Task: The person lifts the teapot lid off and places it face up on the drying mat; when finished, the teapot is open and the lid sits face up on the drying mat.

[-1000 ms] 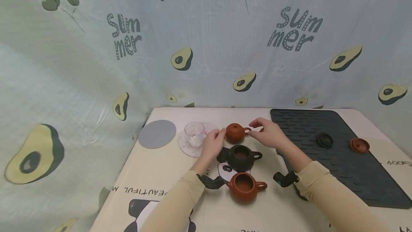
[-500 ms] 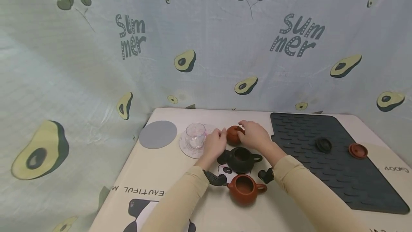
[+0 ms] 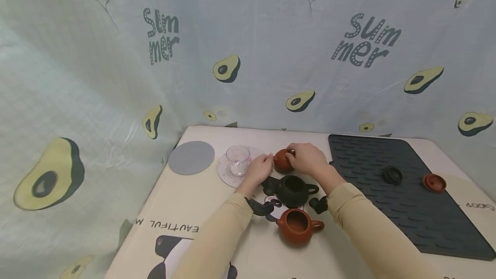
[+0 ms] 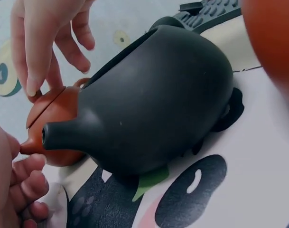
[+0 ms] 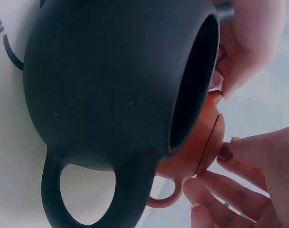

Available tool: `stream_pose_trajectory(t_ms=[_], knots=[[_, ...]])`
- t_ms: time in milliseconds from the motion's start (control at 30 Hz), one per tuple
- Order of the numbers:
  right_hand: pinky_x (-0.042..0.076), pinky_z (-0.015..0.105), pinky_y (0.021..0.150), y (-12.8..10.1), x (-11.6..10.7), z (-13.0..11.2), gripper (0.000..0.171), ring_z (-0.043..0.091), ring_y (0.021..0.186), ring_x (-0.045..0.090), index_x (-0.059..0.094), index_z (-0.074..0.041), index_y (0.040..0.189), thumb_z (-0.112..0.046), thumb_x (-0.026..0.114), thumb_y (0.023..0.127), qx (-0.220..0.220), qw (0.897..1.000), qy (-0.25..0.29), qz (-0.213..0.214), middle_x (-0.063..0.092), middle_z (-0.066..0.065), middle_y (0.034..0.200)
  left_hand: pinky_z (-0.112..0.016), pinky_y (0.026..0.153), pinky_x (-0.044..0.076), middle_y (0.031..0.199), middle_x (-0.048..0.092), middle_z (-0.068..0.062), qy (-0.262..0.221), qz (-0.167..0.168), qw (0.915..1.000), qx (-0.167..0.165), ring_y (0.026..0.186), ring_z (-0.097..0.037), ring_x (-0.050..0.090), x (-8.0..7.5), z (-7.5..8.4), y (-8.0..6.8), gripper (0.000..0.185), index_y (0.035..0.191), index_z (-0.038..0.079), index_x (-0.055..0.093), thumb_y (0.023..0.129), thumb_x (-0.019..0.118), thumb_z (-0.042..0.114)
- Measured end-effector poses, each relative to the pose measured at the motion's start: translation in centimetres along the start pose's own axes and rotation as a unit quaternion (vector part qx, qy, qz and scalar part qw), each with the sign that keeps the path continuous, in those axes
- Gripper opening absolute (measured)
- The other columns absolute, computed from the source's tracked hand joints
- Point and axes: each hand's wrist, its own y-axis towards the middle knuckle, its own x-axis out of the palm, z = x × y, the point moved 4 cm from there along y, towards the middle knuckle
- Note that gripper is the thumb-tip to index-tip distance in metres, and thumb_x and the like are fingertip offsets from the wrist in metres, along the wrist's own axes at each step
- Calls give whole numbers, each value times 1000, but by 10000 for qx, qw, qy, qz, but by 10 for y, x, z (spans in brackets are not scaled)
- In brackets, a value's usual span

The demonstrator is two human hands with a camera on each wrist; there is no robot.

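Observation:
In the head view a small reddish-brown teapot (image 3: pixel 281 165) stands at the back, its lid (image 5: pixel 214 147) seated on top. My left hand (image 3: pixel 258 170) pinches the tip of its spout (image 4: pixel 28 147) between thumb and finger. Over the lid, my right hand (image 3: pixel 308 159) pinches the knob (image 5: pixel 225 151) with thumb and forefinger, the other fingers bent close to the handle (image 5: pixel 167 201). A black lidless teapot (image 3: pixel 293 199) is just in front, and nearer still comes a larger reddish-brown lidless teapot (image 3: pixel 296 237).
Left of the teapots, a clear glass cup (image 3: pixel 237 162) stands on a round patterned coaster (image 3: pixel 223 175). Farther left lies a grey disc (image 3: pixel 191 157). A dark ridged mat (image 3: pixel 360 158) on the right bears a black lid (image 3: pixel 392 175) and a reddish-brown lid (image 3: pixel 434 183).
My right hand has moved left from beside the small teapot's handle onto its lid knob. The left hand stays at the spout. The head view has shifted slightly.

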Motion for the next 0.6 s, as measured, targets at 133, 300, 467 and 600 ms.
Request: stream_pose_trajectory(t_ms=[133,300,467,600], knots=[[55,50,83,2,-2,0,33,34,97,68,70,-7,126,-28,64,102,-9,10000,-54,44,73,15,113,-33,70,40,82,58,-3,-257,-156,9995,13,80,-20,53,-1,2,0,43,94,4,67,110,40,33],[56,48,77,2,-1,-2,33,31,88,68,71,-7,121,-31,69,99,85,9996,-188,170,74,14,106,-32,68,38,79,56,-2,-347,-292,9990,50,77,-19,52,-1,2,-2,44,96,3,68,110,40,34],[57,47,74,0,4,-3,33,31,86,69,72,-8,119,-32,73,97,197,9993,-180,270,74,13,102,-32,68,38,78,56,-1,-394,-300,9988,23,76,-18,52,0,-1,-6,44,96,5,69,110,40,35],[57,47,76,0,4,-1,31,31,89,69,72,-9,119,-31,74,96,215,9988,7,437,74,13,103,-32,66,38,75,57,-1,-588,-249,9979,70,73,-17,53,-2,0,-7,43,96,3,68,110,42,33]])
